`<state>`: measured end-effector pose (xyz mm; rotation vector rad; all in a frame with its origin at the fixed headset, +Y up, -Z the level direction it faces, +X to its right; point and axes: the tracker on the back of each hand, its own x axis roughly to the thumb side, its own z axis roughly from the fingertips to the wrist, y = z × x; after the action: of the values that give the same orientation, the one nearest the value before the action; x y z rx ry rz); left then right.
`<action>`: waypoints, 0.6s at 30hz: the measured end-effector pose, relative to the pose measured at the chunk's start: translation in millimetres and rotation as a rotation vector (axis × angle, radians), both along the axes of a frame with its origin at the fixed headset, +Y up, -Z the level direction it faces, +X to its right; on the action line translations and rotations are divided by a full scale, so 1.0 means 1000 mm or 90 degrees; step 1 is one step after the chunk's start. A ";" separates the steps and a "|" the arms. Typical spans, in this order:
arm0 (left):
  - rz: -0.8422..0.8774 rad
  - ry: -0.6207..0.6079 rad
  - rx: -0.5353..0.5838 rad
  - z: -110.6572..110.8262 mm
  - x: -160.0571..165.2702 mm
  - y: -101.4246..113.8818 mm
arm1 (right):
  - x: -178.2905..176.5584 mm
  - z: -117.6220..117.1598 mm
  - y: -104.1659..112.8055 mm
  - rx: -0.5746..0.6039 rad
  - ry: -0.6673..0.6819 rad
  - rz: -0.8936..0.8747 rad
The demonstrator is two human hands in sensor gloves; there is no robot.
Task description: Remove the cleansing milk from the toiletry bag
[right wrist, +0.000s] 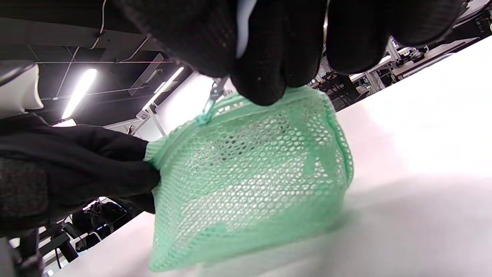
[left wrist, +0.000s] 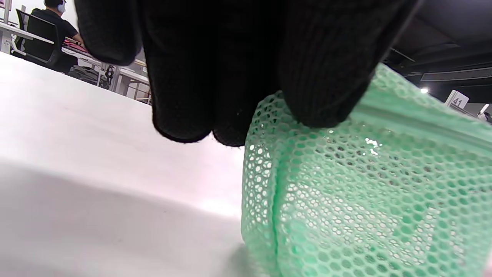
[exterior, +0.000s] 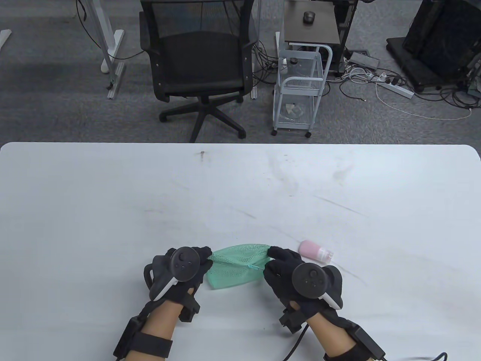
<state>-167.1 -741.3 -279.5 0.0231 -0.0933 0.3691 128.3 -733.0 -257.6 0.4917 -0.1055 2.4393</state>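
I have both hands on the green mesh toiletry bag (exterior: 235, 265), which sits close to the near edge of the counter (exterior: 112, 195), about midway along it. My left hand (exterior: 176, 269) pinches the bag's left end, fingertips (left wrist: 326, 96) closed on the mesh next to the zip seam. My right hand (exterior: 297, 269) grips the bag's upper right corner, its fingers (right wrist: 261, 82) bunched on the fabric just beside the zipper pull (right wrist: 209, 102); I cannot tell whether they hold the pull itself. The bag hangs stretched between the two hands, its lower part resting on the counter, and through the mesh I see nothing solid inside. The cleansing milk (exterior: 315, 251), a small pink bottle with a pale cap, lies on its side on the counter outside the bag, just beyond my right hand and toward the right edge. Its long axis runs roughly parallel with the near edge, slightly skewed, the cap end pointing toward the right edge and a little toward the near edge, the pink base toward the bag. My right hand is much the nearer of the two; the left has the whole bag between it and the bottle. In my judgement the removal is already done and what is left is letting go of the bag, or a short reach outward with the right hand should the bottle need moving.
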 end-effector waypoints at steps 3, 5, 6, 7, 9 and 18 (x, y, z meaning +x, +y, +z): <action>0.003 0.006 -0.001 0.000 -0.002 0.000 | 0.002 0.000 0.001 -0.002 0.001 -0.010; 0.003 0.013 0.000 -0.001 -0.004 0.001 | 0.002 -0.001 0.001 -0.003 0.006 -0.012; 0.003 0.016 0.000 -0.001 -0.006 0.001 | 0.004 -0.001 0.001 -0.005 0.005 -0.017; 0.006 0.018 -0.001 -0.002 -0.007 0.001 | 0.004 -0.002 0.001 -0.008 0.006 -0.022; 0.010 0.023 -0.003 -0.002 -0.009 0.000 | 0.006 -0.002 0.001 -0.012 0.005 -0.036; 0.036 0.053 -0.001 -0.004 -0.020 0.001 | 0.017 -0.005 0.004 -0.008 -0.014 -0.061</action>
<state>-186.9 -740.0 -283.1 0.0400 -0.0103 0.4246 145.4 -728.8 -262.9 0.4440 -0.1204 2.3501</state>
